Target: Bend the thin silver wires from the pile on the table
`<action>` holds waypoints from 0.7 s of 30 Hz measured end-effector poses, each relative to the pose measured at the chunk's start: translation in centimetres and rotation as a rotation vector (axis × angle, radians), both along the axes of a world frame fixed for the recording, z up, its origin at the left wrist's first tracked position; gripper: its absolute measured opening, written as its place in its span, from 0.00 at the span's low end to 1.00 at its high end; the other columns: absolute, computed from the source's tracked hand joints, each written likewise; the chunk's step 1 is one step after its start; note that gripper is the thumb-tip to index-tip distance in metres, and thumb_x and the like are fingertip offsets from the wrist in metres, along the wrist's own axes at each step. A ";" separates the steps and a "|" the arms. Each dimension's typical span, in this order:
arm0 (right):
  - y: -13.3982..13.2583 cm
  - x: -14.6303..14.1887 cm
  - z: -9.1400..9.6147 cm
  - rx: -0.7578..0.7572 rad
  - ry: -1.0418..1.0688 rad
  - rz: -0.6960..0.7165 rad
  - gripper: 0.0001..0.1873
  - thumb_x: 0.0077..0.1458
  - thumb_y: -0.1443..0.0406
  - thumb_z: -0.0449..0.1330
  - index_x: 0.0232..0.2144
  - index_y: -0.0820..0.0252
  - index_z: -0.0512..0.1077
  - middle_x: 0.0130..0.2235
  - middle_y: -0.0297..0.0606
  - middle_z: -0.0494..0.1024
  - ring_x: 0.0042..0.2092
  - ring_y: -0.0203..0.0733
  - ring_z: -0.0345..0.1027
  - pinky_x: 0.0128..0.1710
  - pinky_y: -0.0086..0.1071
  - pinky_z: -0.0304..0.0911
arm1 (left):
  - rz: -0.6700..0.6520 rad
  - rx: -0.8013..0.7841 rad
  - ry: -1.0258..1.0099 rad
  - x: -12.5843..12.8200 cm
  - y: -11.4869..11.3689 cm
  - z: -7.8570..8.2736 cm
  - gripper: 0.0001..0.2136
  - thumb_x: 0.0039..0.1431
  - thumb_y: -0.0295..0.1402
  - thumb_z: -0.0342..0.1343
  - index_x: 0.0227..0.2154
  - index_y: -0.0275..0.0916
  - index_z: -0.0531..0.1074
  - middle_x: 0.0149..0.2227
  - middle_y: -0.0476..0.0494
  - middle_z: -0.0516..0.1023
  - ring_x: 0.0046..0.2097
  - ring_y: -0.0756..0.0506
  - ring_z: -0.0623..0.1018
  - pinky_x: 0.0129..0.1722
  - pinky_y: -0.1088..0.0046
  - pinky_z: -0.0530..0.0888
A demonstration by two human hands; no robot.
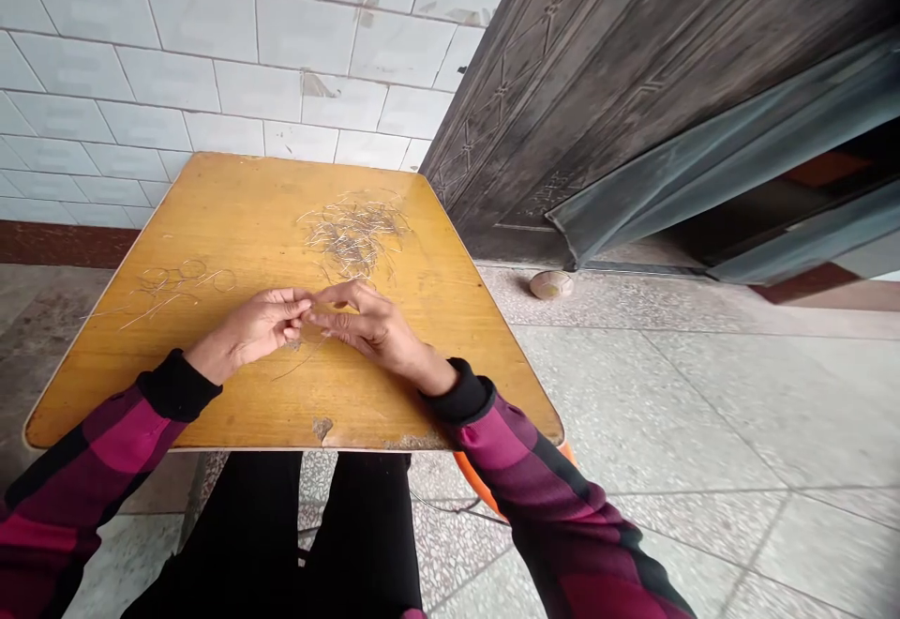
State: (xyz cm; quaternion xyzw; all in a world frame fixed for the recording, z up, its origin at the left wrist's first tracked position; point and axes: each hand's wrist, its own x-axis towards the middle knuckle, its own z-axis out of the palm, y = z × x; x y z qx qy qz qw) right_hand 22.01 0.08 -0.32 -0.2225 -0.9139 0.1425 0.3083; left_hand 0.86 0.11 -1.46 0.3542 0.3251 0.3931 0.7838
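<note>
My left hand (262,326) is closed in a pinch, its thumb and forefinger on a thin piece of wire (299,366) whose tail trails down over the table. Opposite it, my right hand (380,326) meets the left fingertips, with its fingers bent around the same wire; the exact grip is too small to make out. Beyond the right hand lies a tangled pile of thin wires (355,234). To the left of my left hand are several wires bent into loops (179,277), with long straight tails.
The wires lie on a yellow wooden table (239,216) with a chipped front edge. A tiled wall (211,28) stands behind it. On the right are a dark carved door (534,113), a grey curtain (633,197) and a roundish stone-like object (552,284) on the floor.
</note>
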 end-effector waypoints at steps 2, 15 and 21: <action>-0.2 0.0 0.1 -0.015 -0.062 0.006 0.15 0.66 0.60 0.52 0.46 0.50 0.77 0.46 0.41 0.76 0.50 0.44 0.66 0.50 0.42 0.63 | -0.041 0.059 0.139 0.0 -0.1 0.0 0.04 0.49 0.26 0.64 0.28 0.32 0.75 0.24 0.49 0.70 0.22 0.56 0.65 0.21 0.82 0.60; 0.4 1.3 -0.7 -0.023 -0.306 -0.388 0.22 0.67 0.60 0.46 0.43 0.60 0.79 0.29 0.40 0.73 0.32 0.38 0.64 0.31 0.32 0.54 | -0.391 -0.002 0.253 -0.9 -1.2 1.5 0.11 0.53 0.36 0.64 0.31 0.32 0.76 0.32 0.35 0.81 0.30 0.48 0.78 0.32 0.72 0.73; 0.2 0.9 -0.6 0.011 -0.348 -0.515 0.19 0.67 0.61 0.48 0.44 0.58 0.79 0.30 0.40 0.73 0.32 0.38 0.64 0.29 0.32 0.50 | -0.372 -0.087 0.092 -0.2 -1.1 0.7 0.07 0.53 0.31 0.65 0.31 0.31 0.76 0.30 0.42 0.78 0.28 0.51 0.76 0.30 0.75 0.72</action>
